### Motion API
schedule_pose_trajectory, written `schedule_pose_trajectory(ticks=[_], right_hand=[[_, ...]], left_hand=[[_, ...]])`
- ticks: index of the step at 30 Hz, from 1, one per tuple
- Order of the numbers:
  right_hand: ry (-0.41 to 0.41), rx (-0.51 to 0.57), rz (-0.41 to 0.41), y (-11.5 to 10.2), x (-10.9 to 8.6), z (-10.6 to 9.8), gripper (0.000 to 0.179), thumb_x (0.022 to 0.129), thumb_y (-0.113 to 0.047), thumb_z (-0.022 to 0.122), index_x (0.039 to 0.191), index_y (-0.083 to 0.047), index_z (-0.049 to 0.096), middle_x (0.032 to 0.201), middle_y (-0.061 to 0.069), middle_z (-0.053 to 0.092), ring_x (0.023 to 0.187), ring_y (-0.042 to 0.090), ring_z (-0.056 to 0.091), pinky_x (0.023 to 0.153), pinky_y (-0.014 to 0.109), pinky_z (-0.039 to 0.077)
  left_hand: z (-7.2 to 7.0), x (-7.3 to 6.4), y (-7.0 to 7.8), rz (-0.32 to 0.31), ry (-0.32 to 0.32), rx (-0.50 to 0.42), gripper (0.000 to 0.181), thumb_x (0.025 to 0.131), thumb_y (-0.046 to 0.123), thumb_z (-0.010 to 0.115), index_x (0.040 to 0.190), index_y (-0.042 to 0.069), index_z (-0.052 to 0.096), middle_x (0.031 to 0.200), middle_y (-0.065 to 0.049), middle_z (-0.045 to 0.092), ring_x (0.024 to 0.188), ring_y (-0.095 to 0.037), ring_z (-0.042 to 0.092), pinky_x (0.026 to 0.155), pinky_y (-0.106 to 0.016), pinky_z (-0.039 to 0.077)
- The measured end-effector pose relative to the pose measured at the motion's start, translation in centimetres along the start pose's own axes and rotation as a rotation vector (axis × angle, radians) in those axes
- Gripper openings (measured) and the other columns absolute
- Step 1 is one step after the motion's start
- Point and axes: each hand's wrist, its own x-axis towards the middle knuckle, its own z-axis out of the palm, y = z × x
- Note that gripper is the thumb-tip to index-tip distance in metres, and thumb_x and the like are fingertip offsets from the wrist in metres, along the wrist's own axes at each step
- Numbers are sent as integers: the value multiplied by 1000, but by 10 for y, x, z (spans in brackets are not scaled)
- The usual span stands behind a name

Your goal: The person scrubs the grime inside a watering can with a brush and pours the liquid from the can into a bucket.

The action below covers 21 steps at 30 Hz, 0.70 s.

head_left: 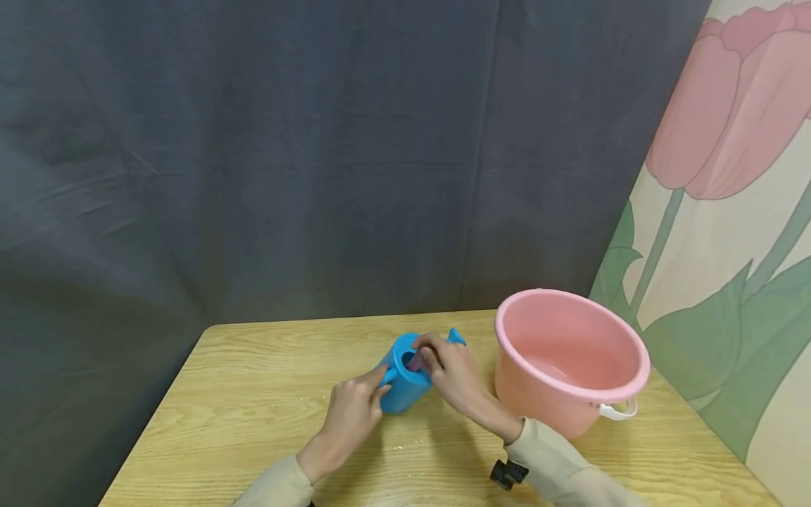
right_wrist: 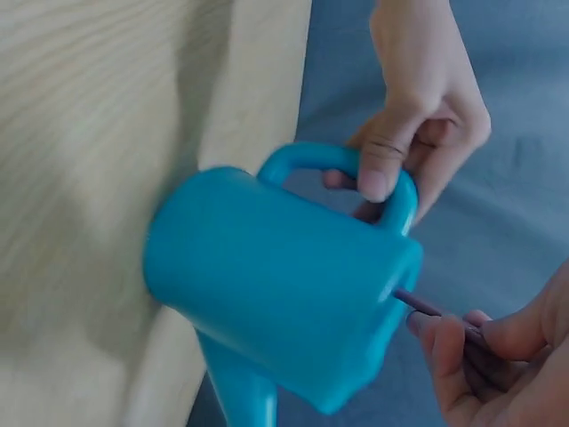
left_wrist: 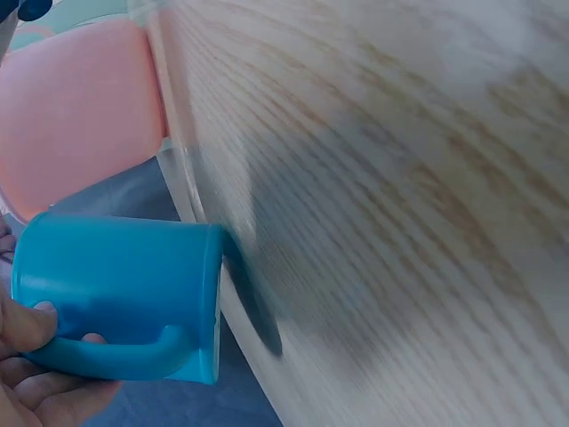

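Observation:
A blue watering can [head_left: 405,384] is held close over the wooden table, its round top opening facing up and its spout pointing right. My left hand [head_left: 351,412] grips its handle [right_wrist: 311,158], thumb on top and fingers curled beneath. Over the opening, my right hand [head_left: 453,373] pinches a thin, folded purple piece [right_wrist: 418,302] between thumb and fingers. One end of this piece goes into the opening, where the can's wall hides it; I cannot tell what it is. The can's body [left_wrist: 116,267] shows from the side in the left wrist view.
To the right of the can stands a large pink bucket [head_left: 519,370] with a white handle [head_left: 617,410]. Small shiny drops lie on the wooden table [head_left: 253,394]. A dark curtain [head_left: 317,176] hangs behind, and a wall with painted tulips [head_left: 716,296] is on the right.

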Motion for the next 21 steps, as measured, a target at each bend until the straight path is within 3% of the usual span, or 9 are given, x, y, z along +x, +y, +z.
schedule_pose_trajectory(ticks=[5, 9, 14, 21], right_hand=[[16, 39, 32, -5, 5, -17, 19, 98, 6, 54, 100, -7, 68, 76, 1, 66, 65, 12, 57, 59, 28, 48], [39, 21, 12, -7, 6, -24, 20, 98, 6, 54, 99, -8, 68, 76, 0, 65, 64, 10, 56, 59, 28, 48], [51, -64, -53, -3, 2, -15, 20, 94, 8, 59, 95, -9, 68, 71, -2, 64, 57, 6, 50, 54, 27, 44], [17, -81, -80, 6, -3, -2, 32, 84, 20, 57, 90, -9, 68, 72, 0, 65, 58, 6, 49, 60, 27, 46]], left_hand=[[-1, 1, 1, 18, 20, 6, 24, 79, -3, 79, 101, -2, 72, 90, -14, 74, 76, -23, 73, 58, -38, 58], [0, 2, 3, 43, 27, 11, 21, 78, -4, 80, 96, 0, 70, 87, -14, 73, 74, -22, 72, 55, -36, 57], [-1, 3, 4, 21, 20, 13, 28, 79, -4, 79, 105, -5, 72, 95, -18, 73, 79, -27, 73, 60, -38, 59], [0, 3, 5, 21, 8, 22, 27, 79, -3, 78, 106, -5, 72, 95, -18, 73, 79, -27, 73, 59, -38, 58]])
